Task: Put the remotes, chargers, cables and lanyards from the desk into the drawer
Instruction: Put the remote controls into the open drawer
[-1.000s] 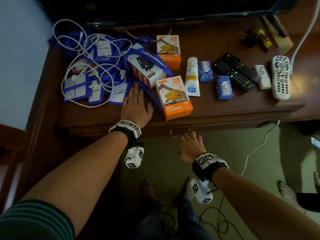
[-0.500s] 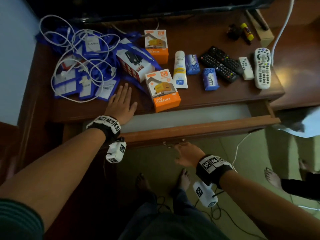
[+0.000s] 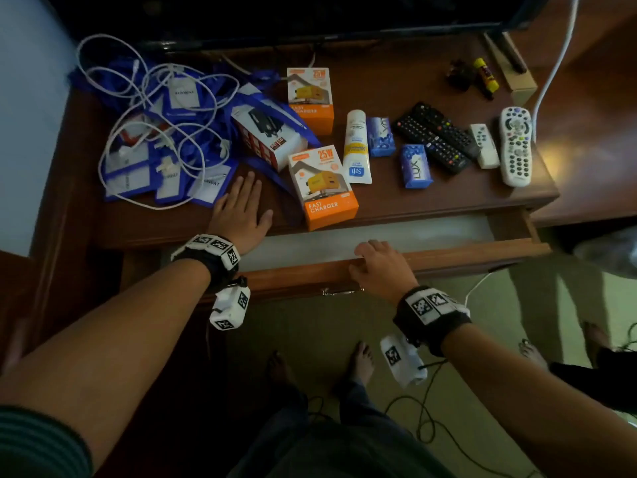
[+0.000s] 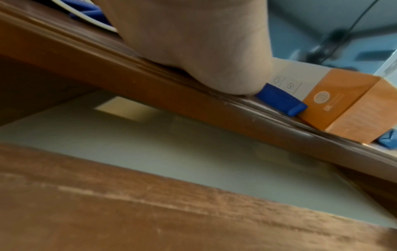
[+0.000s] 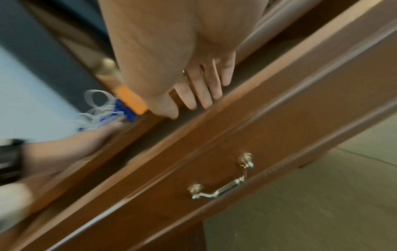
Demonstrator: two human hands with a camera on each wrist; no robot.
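Note:
The drawer (image 3: 448,258) under the desk top stands pulled out, its pale lining (image 3: 396,232) bare. My right hand (image 3: 374,265) hovers over the drawer front's top edge, fingers (image 5: 201,95) loosely extended and holding nothing, above the brass handle (image 5: 221,188). My left hand (image 3: 241,208) lies flat on the desk edge. Beside it are blue lanyards (image 3: 179,160) under tangled white cables (image 3: 148,108). Three charger boxes (image 3: 324,188) sit mid-desk. Two black remotes (image 3: 434,136), a small white remote (image 3: 484,144) and a large white remote (image 3: 515,144) lie at the right.
A cream tube (image 3: 356,146) and two soap bars (image 3: 415,165) lie between the boxes and the remotes. A TV (image 3: 275,15) spans the back. A glue stick (image 3: 486,74) lies at the far right. Another person's feet (image 3: 596,336) and floor cables (image 3: 424,426) are below.
The drawer went from shut to pulled out. My right hand let go of the handle and rose to the top edge of the drawer front. The left hand stayed flat.

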